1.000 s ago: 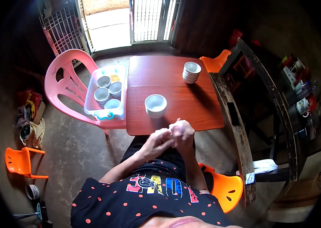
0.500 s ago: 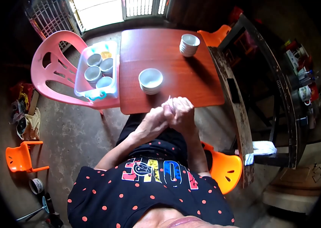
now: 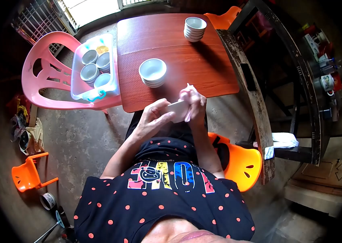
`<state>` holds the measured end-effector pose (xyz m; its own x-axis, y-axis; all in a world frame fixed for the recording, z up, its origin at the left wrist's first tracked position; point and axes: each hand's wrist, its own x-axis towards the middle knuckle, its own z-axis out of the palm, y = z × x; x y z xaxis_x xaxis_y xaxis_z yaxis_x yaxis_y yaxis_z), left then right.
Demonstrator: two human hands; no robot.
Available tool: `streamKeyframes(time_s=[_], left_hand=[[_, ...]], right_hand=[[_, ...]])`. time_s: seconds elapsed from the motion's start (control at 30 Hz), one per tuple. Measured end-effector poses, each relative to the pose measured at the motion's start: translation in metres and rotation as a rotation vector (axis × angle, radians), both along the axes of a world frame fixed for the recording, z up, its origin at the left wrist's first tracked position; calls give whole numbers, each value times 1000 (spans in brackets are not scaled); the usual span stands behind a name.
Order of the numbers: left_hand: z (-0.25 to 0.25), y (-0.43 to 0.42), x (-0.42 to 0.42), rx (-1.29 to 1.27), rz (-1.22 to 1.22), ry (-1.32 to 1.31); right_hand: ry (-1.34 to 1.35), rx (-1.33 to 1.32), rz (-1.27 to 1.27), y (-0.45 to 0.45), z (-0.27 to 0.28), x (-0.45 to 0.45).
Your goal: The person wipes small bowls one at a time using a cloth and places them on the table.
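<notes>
In front of my body, just off the table's near edge, my left hand [image 3: 152, 117] grips a small white bowl [image 3: 176, 111] that is tilted on its side. Against the bowl's other side, my right hand [image 3: 195, 106] is closed on a pale, crumpled cloth [image 3: 188, 116]. The inside of the bowl is hidden from me. On the table, beyond my hands, a short stack of white bowls [image 3: 153, 72] stands upright. A taller stack of similar bowls [image 3: 195, 29] is near the far right corner.
The reddish-brown table [image 3: 167, 50] has a pink chair [image 3: 37, 85] at its left. On that chair, a clear plastic bin [image 3: 114, 77] contains several bowl stacks. A worn wooden bench [image 3: 256, 109] runs along the right. Orange chairs [image 3: 244, 166] stand about the floor.
My hands have moved apart slightly, and the bowl between them now shows from the side. The view has shifted, so the table and stacks appear higher and further left.
</notes>
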<state>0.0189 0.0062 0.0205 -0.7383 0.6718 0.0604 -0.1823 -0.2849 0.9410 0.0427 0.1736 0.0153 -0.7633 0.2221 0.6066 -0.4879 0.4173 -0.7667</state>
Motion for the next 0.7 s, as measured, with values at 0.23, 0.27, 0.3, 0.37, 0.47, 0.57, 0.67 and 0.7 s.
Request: streamKeyframes(time_s=[0.23, 0.27, 0.3, 0.37, 0.47, 0.57, 0.67, 0.7], left_hand=[[-2, -1, -12, -121, -121, -13], [2, -1, -13, -334, -129, 84], [-1, 0, -9, -305, -95, 122], [-7, 7, -2, -248, -25, 206], [-6, 6, -5, -138, 38, 90], [-13, 9, -6, -31, 68, -40], [-16, 8, -6, -202, 26, 62], [-16, 7, -5, -277, 8, 139]], right_hand=[[-163, -543, 164, 10, -48, -2], [-181, -219, 127, 12, -26, 1], [35, 315, 3, 2, -6, 0], [-140, 738, -100, -8, 20, 3], [15, 77, -67, 7, -48, -5], [-124, -763, 119, 2, -83, 1], [-26, -11, -142, 5, -47, 6], [23, 375, -129, 8, -16, 8]])
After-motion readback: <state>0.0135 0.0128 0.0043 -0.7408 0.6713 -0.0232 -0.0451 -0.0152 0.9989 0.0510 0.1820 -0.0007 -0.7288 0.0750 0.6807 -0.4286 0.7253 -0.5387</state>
